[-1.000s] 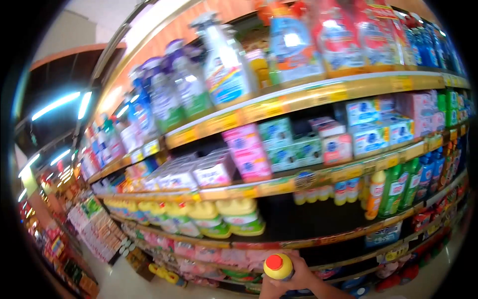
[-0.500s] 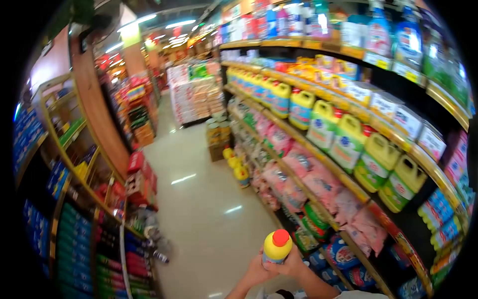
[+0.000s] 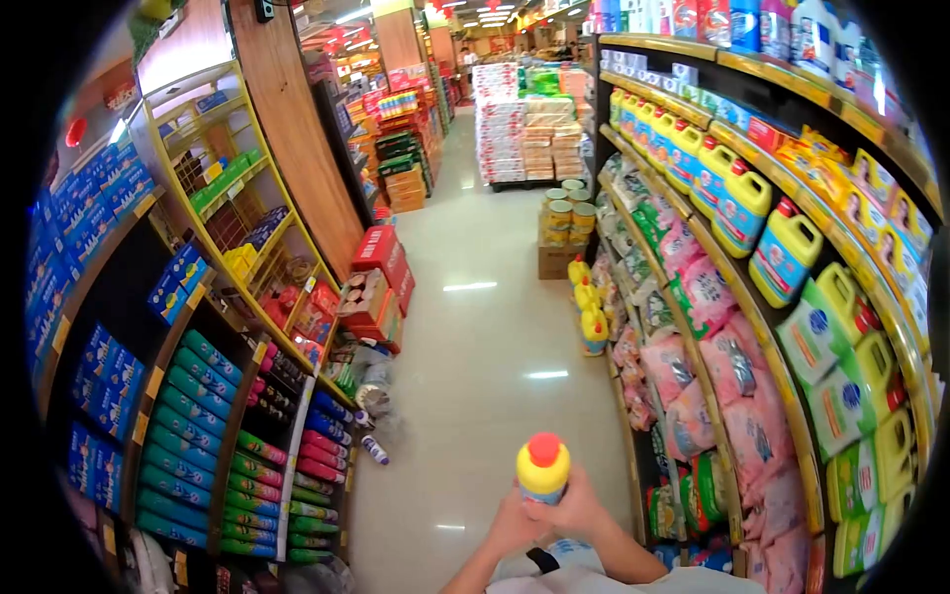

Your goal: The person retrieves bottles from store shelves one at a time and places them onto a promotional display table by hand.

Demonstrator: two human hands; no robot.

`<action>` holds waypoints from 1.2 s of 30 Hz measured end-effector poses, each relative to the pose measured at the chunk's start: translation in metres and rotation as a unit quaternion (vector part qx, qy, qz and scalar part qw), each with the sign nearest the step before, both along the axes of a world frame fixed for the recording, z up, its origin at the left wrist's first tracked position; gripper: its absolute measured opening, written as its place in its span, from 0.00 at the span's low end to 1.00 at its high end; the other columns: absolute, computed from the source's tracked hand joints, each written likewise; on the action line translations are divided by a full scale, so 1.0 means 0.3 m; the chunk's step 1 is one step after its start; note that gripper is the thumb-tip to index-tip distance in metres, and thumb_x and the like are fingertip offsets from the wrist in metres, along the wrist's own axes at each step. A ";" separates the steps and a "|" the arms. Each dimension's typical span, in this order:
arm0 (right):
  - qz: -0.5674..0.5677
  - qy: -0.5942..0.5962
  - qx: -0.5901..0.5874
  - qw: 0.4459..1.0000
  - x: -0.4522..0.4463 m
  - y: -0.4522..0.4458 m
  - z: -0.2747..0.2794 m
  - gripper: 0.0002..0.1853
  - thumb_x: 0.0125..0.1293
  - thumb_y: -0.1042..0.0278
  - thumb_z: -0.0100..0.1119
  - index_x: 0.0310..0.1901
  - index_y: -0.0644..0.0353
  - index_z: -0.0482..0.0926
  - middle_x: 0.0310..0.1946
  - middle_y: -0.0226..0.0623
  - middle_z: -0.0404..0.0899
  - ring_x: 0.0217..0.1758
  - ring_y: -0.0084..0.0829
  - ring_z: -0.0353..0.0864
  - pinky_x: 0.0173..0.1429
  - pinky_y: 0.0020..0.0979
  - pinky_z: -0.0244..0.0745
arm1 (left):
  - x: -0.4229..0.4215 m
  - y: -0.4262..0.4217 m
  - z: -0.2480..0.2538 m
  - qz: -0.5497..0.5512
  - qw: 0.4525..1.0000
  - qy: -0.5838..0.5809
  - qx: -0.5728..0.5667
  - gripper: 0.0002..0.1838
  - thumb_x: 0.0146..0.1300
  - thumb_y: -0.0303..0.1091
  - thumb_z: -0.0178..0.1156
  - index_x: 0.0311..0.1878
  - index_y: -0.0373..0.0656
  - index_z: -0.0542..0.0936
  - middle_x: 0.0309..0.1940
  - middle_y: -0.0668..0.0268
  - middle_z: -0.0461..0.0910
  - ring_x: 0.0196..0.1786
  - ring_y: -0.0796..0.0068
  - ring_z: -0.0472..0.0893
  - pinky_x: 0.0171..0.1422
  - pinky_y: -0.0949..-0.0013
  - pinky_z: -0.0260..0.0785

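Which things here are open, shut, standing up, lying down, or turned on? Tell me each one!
Yellow bottle: held in both hands
Red cap: on the yellow bottle
Left hand: closed around the bottle
Right hand: closed around the bottle too
Yellow jugs: standing on the shelf, caps on
White bottle: lying on the floor
Ceiling light: on

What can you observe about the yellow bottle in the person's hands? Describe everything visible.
The yellow bottle is rounded, with a red cap in place and part of a bluish label below. It looks like plastic. It is held roughly upright, cap uppermost, above the aisle floor. The left hand and right hand clasp it from both sides, hiding its lower part.
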State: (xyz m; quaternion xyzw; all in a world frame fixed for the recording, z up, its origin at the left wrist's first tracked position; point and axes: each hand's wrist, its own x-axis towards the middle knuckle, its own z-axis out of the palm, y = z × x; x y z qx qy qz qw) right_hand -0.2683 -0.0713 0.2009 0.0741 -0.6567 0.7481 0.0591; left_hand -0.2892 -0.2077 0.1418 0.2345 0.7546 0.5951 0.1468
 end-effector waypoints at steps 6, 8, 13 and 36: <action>-0.002 0.030 -0.016 0.999 -0.348 0.094 0.028 0.25 0.48 0.66 0.73 0.48 0.64 0.76 0.41 0.33 0.81 0.44 0.26 0.80 0.52 0.30 0.75 | -0.319 0.093 0.045 0.026 0.995 0.029 -0.091 0.21 0.51 0.32 0.68 0.49 0.39 0.78 0.44 0.57 0.82 0.49 0.60 0.83 0.52 0.64 0.74; 0.015 0.026 -0.013 0.999 -0.434 0.141 0.003 0.25 0.47 0.66 0.72 0.47 0.64 0.76 0.40 0.33 0.81 0.43 0.27 0.80 0.51 0.31 0.75 | -0.381 0.120 0.008 0.005 0.985 0.014 -0.171 0.22 0.50 0.32 0.69 0.49 0.39 0.78 0.45 0.57 0.82 0.49 0.60 0.83 0.52 0.64 0.74; -0.018 0.032 0.027 0.999 -0.596 0.263 0.022 0.22 0.47 0.68 0.71 0.45 0.64 0.77 0.38 0.34 0.81 0.41 0.27 0.81 0.49 0.31 0.76 | -0.555 0.263 0.024 -0.002 1.000 -0.011 -0.002 0.24 0.48 0.34 0.71 0.50 0.41 0.78 0.46 0.58 0.82 0.50 0.61 0.82 0.55 0.62 0.73; -0.091 0.040 0.094 0.991 -1.811 0.583 0.027 0.23 0.50 0.65 0.72 0.46 0.64 0.75 0.40 0.36 0.80 0.42 0.28 0.80 0.50 0.32 0.76 | -1.838 0.612 0.091 -0.073 0.993 -0.042 0.086 0.24 0.49 0.31 0.70 0.52 0.40 0.77 0.46 0.57 0.82 0.52 0.62 0.82 0.55 0.61 0.73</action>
